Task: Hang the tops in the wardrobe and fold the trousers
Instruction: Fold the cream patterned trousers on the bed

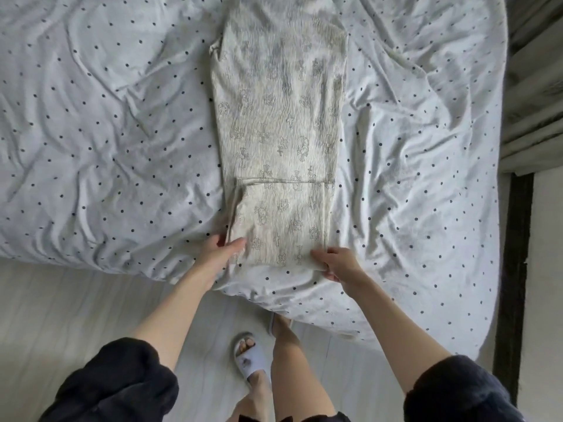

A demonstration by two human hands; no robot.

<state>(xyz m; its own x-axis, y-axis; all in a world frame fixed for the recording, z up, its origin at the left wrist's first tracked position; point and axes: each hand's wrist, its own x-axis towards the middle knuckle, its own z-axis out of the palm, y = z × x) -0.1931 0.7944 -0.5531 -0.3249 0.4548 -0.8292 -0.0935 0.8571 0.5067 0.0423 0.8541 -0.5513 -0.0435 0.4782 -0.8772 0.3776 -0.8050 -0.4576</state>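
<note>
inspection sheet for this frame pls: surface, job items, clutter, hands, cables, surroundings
Surface: bed with a creased white, dark-dotted sheet.
Job's things: cream patterned trousers lying lengthwise on the bed, near end already folded over; no tops or wardrobe in view.
Clutter: nothing seen.
Grippers: left hand pinches the near left corner of the trousers; right hand grips the near right corner.
Cables: nothing seen.
Surroundings: pale floor, slipper on one foot, curtain on the right.
</note>
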